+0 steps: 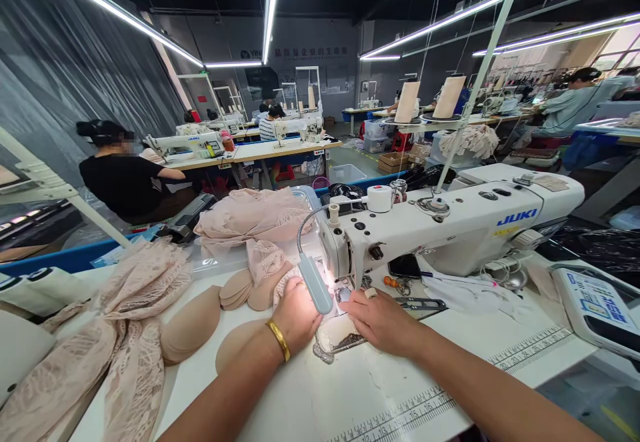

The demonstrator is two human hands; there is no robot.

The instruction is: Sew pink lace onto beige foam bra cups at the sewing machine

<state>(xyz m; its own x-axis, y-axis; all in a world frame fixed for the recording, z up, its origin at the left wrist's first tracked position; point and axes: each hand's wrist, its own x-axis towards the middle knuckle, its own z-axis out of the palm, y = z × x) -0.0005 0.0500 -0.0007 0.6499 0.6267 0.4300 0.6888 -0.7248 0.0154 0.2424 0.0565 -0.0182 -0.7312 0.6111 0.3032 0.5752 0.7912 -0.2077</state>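
Probably, the pale pink lace fabric piece (281,290) is very light and soft, so it can stretch or wrinkle if it is pulled strongly. It lies beside and partly under the left hand (296,317), near the needle end of the white metal sewing machine (450,219), over the white tabletop (320,409). The left hand is bent over it, and the slim grey lamp (315,285) covers part of the fingers; whether they pinch or only press, I cannot tell. The right hand (383,322) lies rather flat, its fingers extended toward the needle end; I cannot tell if it has hold of any fabric. For holding, a flat border seems best, because the open pattern may catch on a nail.
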